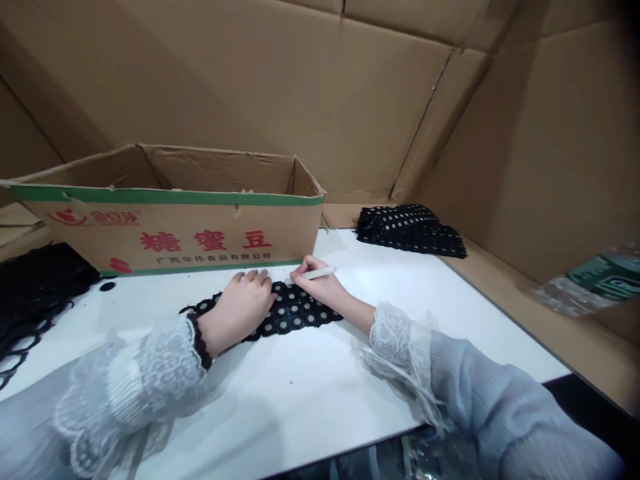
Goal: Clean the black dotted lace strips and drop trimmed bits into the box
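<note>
A black strip of fabric with pale round dots (293,310) lies on the white table in front of the cardboard box. My left hand (245,303) rests on the strip's left part, its fingers bent and closed on the fabric near the far edge. In my right hand (315,283), a slim white pen-shaped tool (323,272) is pinched between thumb and fingers. Its tip end is hidden by the fingers, by the strip's far edge. Both forearms reach in from below in pale lace-cuffed sleeves.
Behind the strip stands an open cardboard box (210,230) with red lettering. Black netted scraps (35,293) are piled at left, with a small black disc (107,287) beside them. A folded dotted black cloth (410,230) lies back right. A plastic bottle (595,280) is farther right. Cardboard walls surround the table.
</note>
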`<state>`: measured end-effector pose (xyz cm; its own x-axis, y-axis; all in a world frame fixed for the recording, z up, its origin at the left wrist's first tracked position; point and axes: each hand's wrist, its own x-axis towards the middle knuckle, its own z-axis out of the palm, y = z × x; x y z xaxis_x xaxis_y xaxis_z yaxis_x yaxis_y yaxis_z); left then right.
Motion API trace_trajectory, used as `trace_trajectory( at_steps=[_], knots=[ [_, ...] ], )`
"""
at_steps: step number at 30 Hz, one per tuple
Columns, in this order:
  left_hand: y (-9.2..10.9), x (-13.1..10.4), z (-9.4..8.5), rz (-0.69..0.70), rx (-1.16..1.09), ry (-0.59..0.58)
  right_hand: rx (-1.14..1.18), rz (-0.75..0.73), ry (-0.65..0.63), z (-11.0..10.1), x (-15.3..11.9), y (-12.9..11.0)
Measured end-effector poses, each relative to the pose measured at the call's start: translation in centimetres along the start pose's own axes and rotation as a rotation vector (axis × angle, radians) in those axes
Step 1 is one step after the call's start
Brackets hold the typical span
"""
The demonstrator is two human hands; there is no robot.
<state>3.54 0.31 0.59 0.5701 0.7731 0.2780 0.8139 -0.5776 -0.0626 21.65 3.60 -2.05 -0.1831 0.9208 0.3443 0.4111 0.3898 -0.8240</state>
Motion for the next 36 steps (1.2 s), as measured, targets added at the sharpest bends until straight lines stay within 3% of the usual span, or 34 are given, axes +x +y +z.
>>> trace_trajectory(
  at_steps=[5,8,13,23,31,36],
  knots=[
    [-0.7,-0.3,1.5,-0.019,-0.267,-0.007,-0.111,-0.068,0.013,0.1,0.0,0.0],
    [-1.1,-0.3,1.1,-0.097,-0.49,-0.013,-0.124,-0.096,-0.09,-0.4,-0.3,-0.5],
    [-1.0,0.0,0.9,-0.183,-0.671,-0.017,-0.058,-0.069,-0.262,-1.8,-0.7,-0.8],
    [-1.3,0.5,1.4,-0.192,-0.587,-0.088,-0.026,-0.178,-0.277,-2.1,-1.0,-0.9],
    [-0.9,0.4,1.0,-0.209,-0.638,-0.09,-0.254,-0.419,-0.299,-1.7,-0.7,-0.1],
    [-0.1,0.1,0.6,-0.174,-0.464,0.007,-0.548,-0.456,-0.241,-0.7,-0.5,-0.2]
  ],
)
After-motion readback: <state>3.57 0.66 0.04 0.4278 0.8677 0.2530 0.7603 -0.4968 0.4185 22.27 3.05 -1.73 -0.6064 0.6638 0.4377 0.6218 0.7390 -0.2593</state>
